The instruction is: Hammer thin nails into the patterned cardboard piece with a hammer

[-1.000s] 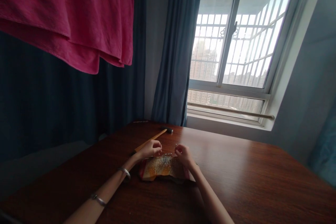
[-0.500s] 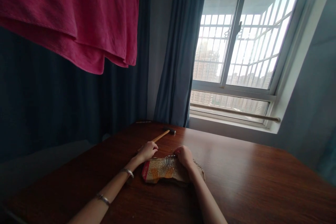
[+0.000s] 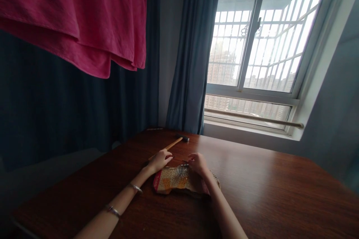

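Note:
A flat piece of torn cardboard, dotted with holes and printed red and orange, lies on the table in front of me. Several thin metal nails stand in a row near its far edge. My left hand is closed just beyond the cardboard's left end, with a thin dark nail-like piece at its fingertips. Over the right part of the cardboard, my right hand is pinched, and a thin light piece shows at its fingertips, too small to name. Behind my left hand lies a hammer with a yellow handle and black head.
The brown wooden table reaches towards the window and the blue curtain. A pink cloth hangs at the upper left. A slim strip-like item lies at the table's far corner.
My fingertips have lifted a little beyond the cardboard's far edge, and thin pieces now show at them. The cardboard and hammer appear slightly shifted with the camera's view.

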A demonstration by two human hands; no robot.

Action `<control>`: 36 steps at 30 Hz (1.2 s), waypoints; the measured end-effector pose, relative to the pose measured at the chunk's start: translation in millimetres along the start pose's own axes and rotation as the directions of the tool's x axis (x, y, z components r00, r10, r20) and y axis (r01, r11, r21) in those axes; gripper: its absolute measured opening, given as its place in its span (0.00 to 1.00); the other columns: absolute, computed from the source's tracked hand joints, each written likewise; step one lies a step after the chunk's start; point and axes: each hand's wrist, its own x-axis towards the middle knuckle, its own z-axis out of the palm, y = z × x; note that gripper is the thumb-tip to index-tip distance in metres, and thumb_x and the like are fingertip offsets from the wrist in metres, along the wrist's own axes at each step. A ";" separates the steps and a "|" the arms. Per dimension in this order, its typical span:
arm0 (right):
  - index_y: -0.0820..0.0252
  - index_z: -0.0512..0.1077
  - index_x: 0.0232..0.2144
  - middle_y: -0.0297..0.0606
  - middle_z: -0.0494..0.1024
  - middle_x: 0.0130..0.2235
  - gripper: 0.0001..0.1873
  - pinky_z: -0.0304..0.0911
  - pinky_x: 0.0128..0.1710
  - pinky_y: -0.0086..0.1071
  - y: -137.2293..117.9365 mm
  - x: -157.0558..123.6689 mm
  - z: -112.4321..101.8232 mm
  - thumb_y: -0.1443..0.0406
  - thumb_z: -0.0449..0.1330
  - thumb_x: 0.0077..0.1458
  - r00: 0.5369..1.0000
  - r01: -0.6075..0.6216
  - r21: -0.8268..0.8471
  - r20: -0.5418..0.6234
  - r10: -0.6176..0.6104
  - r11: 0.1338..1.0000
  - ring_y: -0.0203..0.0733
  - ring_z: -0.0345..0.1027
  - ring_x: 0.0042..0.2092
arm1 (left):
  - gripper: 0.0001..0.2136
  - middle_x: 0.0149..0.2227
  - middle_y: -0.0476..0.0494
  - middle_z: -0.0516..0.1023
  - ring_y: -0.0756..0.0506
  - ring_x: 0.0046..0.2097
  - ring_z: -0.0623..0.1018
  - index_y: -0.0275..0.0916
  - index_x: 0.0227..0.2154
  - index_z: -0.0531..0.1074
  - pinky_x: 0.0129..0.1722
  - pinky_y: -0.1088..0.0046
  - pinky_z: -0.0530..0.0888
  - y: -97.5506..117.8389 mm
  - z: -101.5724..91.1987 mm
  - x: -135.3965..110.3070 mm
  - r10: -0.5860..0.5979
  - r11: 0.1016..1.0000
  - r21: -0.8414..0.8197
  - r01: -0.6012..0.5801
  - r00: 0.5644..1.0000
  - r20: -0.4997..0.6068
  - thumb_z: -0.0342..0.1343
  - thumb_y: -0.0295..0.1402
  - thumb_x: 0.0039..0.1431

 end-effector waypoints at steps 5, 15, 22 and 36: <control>0.62 0.77 0.28 0.35 0.76 0.26 0.10 0.57 0.26 0.25 -4.1 4.8 -24.0 0.68 0.60 0.40 0.965 0.060 0.118 0.247 -0.088 0.991 0.35 0.65 0.28 | 0.14 0.33 0.44 0.77 0.46 0.35 0.74 0.35 0.34 0.76 0.34 0.76 0.67 22.4 -7.5 -7.3 0.119 0.981 -0.175 -0.087 0.976 0.181 0.52 0.39 0.49; 0.61 0.77 0.24 0.29 0.73 0.20 0.10 0.51 0.20 0.23 -6.7 -6.9 -31.2 0.63 0.65 0.34 0.891 0.038 0.215 0.434 -0.130 0.976 0.31 0.59 0.22 | 0.14 0.23 0.45 0.76 0.51 0.23 0.70 0.32 0.28 0.77 0.21 0.79 0.62 35.6 1.7 -16.8 0.144 0.970 -0.236 -0.057 0.918 0.369 0.53 0.39 0.45; 0.64 0.77 0.27 0.35 0.75 0.23 0.12 0.58 0.21 0.24 -5.9 -8.4 -32.7 0.61 0.61 0.40 0.911 -0.010 0.291 0.398 -0.112 0.957 0.33 0.65 0.24 | 0.14 0.23 0.44 0.76 0.50 0.23 0.72 0.32 0.25 0.75 0.22 0.77 0.66 36.9 3.3 -17.8 0.116 0.947 -0.320 0.005 0.926 0.359 0.53 0.40 0.46; 0.60 0.76 0.30 0.40 0.78 0.30 0.10 0.59 0.30 0.27 -1.7 -0.4 -1.3 0.67 0.55 0.47 0.998 0.032 -0.063 0.054 -0.028 0.998 0.38 0.69 0.32 | 0.06 0.29 0.44 0.76 0.45 0.33 0.74 0.38 0.24 0.73 0.33 0.72 0.66 25.3 -7.4 -11.3 -0.070 0.954 0.290 0.075 0.997 -0.029 0.51 0.31 0.48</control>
